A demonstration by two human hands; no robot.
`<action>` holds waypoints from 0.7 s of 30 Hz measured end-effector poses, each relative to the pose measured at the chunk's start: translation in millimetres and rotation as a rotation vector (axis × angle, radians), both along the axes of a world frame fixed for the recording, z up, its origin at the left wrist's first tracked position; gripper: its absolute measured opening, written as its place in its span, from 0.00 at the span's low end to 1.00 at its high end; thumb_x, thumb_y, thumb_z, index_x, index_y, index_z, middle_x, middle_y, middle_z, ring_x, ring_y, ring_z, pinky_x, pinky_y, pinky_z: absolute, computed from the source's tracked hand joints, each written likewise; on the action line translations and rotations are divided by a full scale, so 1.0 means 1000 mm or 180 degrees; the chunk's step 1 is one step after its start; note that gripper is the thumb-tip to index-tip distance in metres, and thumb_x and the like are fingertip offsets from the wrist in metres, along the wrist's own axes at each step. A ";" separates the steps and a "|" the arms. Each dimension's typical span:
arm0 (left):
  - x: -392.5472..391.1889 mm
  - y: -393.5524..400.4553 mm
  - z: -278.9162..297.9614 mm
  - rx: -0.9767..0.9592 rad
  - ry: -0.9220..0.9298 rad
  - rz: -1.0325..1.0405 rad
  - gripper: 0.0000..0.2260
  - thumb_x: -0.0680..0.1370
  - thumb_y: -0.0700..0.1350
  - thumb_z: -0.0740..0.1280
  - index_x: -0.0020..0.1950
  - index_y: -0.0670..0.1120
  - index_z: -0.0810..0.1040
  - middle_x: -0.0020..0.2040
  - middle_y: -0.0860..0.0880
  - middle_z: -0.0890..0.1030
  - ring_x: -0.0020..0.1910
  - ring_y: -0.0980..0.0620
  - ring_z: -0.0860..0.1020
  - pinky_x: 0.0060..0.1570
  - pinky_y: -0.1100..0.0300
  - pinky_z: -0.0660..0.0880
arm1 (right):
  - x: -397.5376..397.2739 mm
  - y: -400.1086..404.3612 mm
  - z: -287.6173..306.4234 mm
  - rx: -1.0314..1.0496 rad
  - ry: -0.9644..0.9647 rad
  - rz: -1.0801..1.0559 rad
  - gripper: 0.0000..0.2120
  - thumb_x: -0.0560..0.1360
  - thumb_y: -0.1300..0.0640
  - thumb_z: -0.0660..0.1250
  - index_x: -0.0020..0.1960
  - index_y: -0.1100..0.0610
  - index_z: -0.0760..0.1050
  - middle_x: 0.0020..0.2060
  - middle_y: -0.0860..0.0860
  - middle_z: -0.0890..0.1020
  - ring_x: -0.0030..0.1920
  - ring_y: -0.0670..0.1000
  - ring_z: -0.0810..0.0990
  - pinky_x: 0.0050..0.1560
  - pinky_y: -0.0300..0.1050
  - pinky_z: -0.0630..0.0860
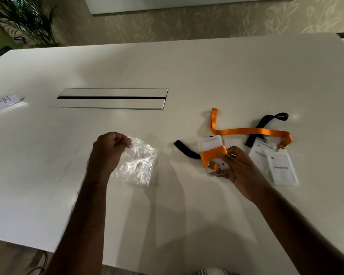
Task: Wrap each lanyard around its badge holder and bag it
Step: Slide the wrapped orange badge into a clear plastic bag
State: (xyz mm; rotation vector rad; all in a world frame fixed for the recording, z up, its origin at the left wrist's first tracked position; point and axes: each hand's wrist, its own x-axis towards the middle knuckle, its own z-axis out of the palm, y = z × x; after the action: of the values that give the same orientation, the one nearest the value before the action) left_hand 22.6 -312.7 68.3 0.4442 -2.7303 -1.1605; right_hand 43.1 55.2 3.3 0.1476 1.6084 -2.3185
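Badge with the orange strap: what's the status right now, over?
Right hand holds the wrapped badge. Left hand fingers pinch a clear bag above the table. Not bagged yet. Path between them clear.

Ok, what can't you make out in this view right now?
Head view only:
- Sign: cut by the left edge.
- Badge names: too blurred.
- Bags pinched by left hand: glare hides the count.
- Wrapped badge: right hand covers its lower part.

A white table [127, 66] (glossy, with a cable hatch [111, 99]) before leaf-patterned wallpaper [207, 22] and a palm [26, 18]
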 end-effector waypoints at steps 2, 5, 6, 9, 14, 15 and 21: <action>-0.001 -0.001 -0.002 -0.0178 -0.0048 0.0093 0.05 0.76 0.53 0.74 0.47 0.53 0.84 0.44 0.56 0.86 0.48 0.52 0.84 0.55 0.51 0.80 | 0.000 0.004 0.000 0.0005 0.0005 0.0009 0.16 0.75 0.51 0.71 0.54 0.60 0.73 0.58 0.65 0.83 0.59 0.66 0.84 0.58 0.67 0.82; 0.001 -0.002 -0.001 -0.0196 -0.0026 0.0199 0.07 0.76 0.57 0.74 0.47 0.54 0.84 0.47 0.58 0.85 0.49 0.53 0.83 0.57 0.46 0.80 | 0.002 0.008 -0.001 0.0017 0.0024 0.0015 0.16 0.78 0.54 0.67 0.61 0.61 0.72 0.58 0.65 0.83 0.57 0.65 0.84 0.53 0.62 0.85; 0.002 -0.001 0.001 -0.0117 0.0003 0.0186 0.07 0.76 0.56 0.74 0.47 0.54 0.84 0.47 0.57 0.86 0.49 0.54 0.83 0.57 0.46 0.80 | 0.002 0.010 -0.001 0.0016 0.0027 0.0003 0.16 0.78 0.54 0.67 0.62 0.61 0.72 0.58 0.65 0.83 0.56 0.65 0.84 0.51 0.60 0.85; 0.007 0.007 0.012 0.0119 0.0212 0.0089 0.06 0.76 0.52 0.74 0.48 0.51 0.86 0.43 0.56 0.87 0.49 0.57 0.85 0.58 0.47 0.80 | 0.003 0.015 -0.003 0.0133 0.0038 -0.0030 0.16 0.78 0.53 0.68 0.61 0.63 0.73 0.56 0.66 0.83 0.56 0.66 0.84 0.53 0.61 0.84; 0.014 0.042 0.042 0.0180 0.0696 -0.0291 0.04 0.78 0.48 0.73 0.51 0.50 0.86 0.42 0.56 0.87 0.48 0.62 0.84 0.56 0.60 0.79 | 0.002 0.025 0.003 0.0405 0.0201 -0.0061 0.13 0.78 0.52 0.69 0.58 0.59 0.78 0.54 0.61 0.86 0.55 0.62 0.86 0.56 0.63 0.83; 0.015 0.052 0.047 0.0146 0.0750 -0.0458 0.04 0.79 0.47 0.73 0.52 0.50 0.86 0.43 0.56 0.87 0.48 0.63 0.84 0.56 0.64 0.78 | 0.002 0.026 0.006 0.0420 0.0246 -0.0078 0.13 0.77 0.52 0.69 0.57 0.59 0.78 0.52 0.60 0.87 0.53 0.61 0.86 0.53 0.60 0.85; 0.001 0.111 0.042 -0.0035 0.0099 -0.1775 0.08 0.81 0.42 0.69 0.55 0.52 0.86 0.45 0.58 0.87 0.51 0.63 0.84 0.60 0.61 0.77 | -0.001 0.044 0.013 0.0633 0.0458 -0.0295 0.14 0.78 0.51 0.70 0.59 0.59 0.80 0.50 0.61 0.87 0.48 0.59 0.87 0.46 0.59 0.85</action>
State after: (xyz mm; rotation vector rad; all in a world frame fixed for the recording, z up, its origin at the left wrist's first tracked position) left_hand 23.9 -201.6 110.5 -0.3643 -2.9159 -1.2367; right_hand 41.7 98.9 15.9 0.1040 1.9417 -2.2782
